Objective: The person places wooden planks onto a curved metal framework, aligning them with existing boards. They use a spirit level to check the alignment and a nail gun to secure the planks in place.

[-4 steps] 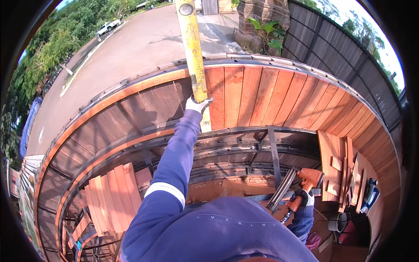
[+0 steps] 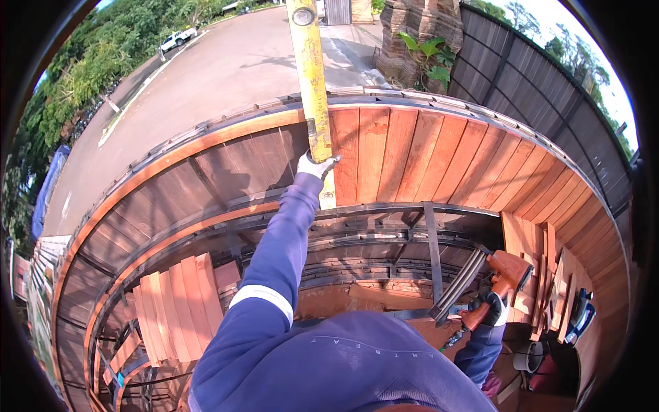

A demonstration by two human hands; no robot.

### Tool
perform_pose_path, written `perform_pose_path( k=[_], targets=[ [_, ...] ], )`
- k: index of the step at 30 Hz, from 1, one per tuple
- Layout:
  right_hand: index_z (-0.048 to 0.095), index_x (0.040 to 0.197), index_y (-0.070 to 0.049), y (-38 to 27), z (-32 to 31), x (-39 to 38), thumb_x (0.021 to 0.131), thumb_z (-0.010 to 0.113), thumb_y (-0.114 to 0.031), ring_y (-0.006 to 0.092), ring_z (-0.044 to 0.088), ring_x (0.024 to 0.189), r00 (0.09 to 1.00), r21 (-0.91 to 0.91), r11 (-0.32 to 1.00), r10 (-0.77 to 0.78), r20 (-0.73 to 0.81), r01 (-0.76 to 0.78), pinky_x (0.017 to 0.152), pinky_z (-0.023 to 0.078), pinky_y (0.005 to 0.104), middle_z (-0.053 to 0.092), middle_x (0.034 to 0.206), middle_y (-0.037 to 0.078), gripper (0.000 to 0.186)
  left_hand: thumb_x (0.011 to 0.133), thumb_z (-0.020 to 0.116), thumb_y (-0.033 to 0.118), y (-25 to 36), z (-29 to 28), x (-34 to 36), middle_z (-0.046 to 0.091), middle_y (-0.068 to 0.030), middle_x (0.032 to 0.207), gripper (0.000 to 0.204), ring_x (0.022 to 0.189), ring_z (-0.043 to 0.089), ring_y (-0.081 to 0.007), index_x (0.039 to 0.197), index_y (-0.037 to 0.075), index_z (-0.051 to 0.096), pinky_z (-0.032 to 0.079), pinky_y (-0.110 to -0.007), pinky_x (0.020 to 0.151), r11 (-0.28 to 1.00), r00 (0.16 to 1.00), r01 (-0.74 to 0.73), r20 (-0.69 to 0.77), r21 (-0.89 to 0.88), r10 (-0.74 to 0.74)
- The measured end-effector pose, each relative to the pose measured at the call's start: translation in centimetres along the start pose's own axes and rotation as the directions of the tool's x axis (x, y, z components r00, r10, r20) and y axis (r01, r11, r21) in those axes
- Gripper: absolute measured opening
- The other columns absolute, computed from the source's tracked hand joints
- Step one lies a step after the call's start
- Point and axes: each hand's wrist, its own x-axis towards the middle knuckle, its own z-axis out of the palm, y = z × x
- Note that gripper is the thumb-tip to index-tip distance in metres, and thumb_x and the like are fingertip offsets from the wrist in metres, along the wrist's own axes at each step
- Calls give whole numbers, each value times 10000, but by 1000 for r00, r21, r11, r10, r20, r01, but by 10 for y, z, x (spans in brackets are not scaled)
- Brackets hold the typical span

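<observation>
My left hand (image 2: 318,165), in a light glove, is closed round the lower part of a long yellow spirit level (image 2: 312,89). The level lies across the curved wooden rim, along the edge of the first reddish plank (image 2: 344,154), and its upper end reaches out past the outer edge. On the right, my right hand (image 2: 493,309), in a dark and pale glove, grips the handle of an orange nail gun (image 2: 508,269). Its long slanted magazine (image 2: 461,285) points down to the left, and a hose fitting (image 2: 453,338) hangs below the handle.
Reddish planks (image 2: 439,158) line the curve to the right; dark boards (image 2: 226,168) lie to the left. Loose planks (image 2: 180,309) are stacked lower left. At the right sit wood offcuts (image 2: 549,275), a blue tool (image 2: 582,317) and a tape roll (image 2: 527,357). Dark metal framing (image 2: 432,247) runs below.
My right hand has lifted the nail gun up and to the right. The left hand and spirit level stay at the same plank edge, while the whole view has shifted slightly.
</observation>
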Motion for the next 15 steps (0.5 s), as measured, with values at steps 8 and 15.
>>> perform_pose_path(
  k=[8,15],
  targets=[
    [491,872,38,-118,145,3,894,594,-180,204,490,510,847,133,919,-395,355,372,504,419,317,476,647,79,242,740,788,-36,-16,-5,9,671,-92,1013,431,827,661,-158,1121,-30,587,557,-286,766,972,997,26,80,-233,-8],
    [566,956,31,-127,230,44,864,591,-61,181,570,604,770,-258,726,-582,263,637,576,491,320,579,750,90,132,771,714,-106,-20,-9,13,670,-118,1044,391,839,675,-172,1132,-24,587,570,-304,797,999,999,-36,4,5,36]
  ],
)
